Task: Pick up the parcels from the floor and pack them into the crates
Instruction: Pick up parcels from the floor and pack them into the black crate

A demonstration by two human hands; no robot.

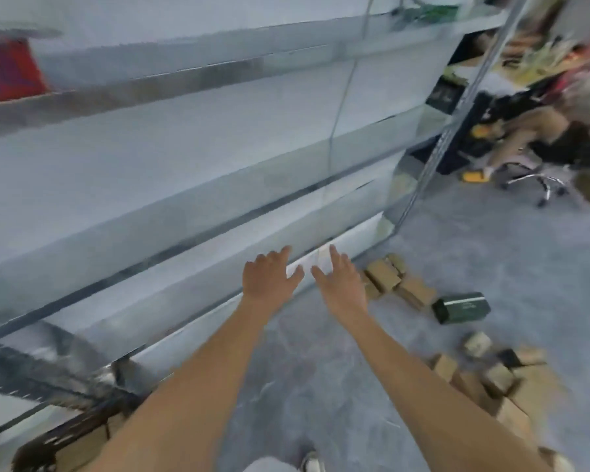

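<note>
Both my arms reach forward over the grey floor, and the picture is blurred by motion. My left hand and my right hand are spread flat with straight fingers, side by side and empty. Brown cardboard parcels lie on the floor just right of my right hand, beside a dark green box. A bigger heap of brown parcels lies at the lower right. A dark crate holding cardboard shows at the lower left, under my left arm.
A tall grey metal shelf rack fills the left and middle, with a red box on an upper shelf. At the far right a person sits on a wheeled chair among clutter. My shoe shows at the bottom.
</note>
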